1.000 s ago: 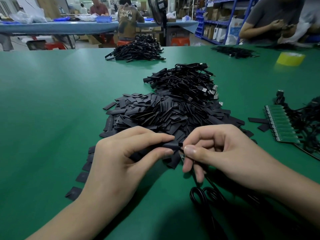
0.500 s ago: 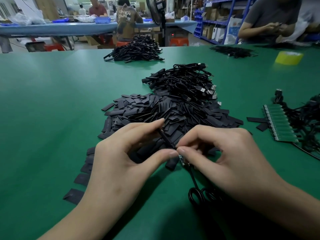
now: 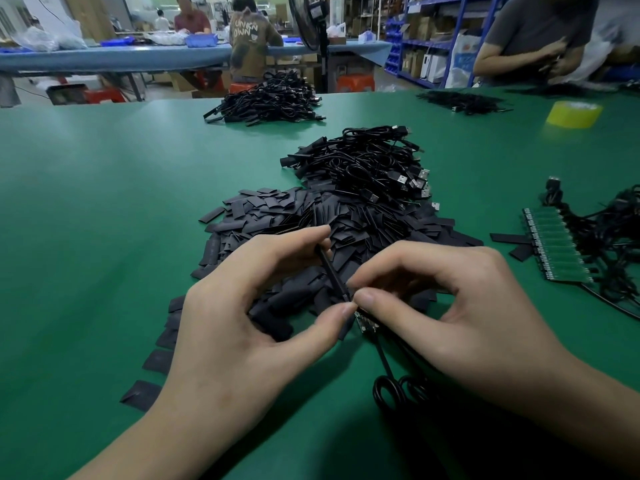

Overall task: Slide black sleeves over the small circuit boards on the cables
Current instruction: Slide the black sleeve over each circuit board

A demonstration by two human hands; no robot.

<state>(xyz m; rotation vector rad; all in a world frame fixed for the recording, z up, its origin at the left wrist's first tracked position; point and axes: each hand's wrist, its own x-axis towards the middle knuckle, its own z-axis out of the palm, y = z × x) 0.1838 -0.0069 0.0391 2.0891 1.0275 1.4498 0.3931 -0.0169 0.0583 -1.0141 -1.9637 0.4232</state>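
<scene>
My left hand (image 3: pixel 249 323) pinches the sleeve (image 3: pixel 330 268) so its mouth meets the circuit board (image 3: pixel 363 322); my right hand (image 3: pixel 460 317) pinches that board steady.

Brown jacket (image 3: pixel 254 43): across its back you can read "UNKN" above "OWN" in pale letters
White bag (image 3: pixel 462 60): you will see blue print on it, too blurred to read

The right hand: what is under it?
Under the right hand a small circuit board shows, its black cable coiled on the table. The cable beneath the palm is covered.
</scene>
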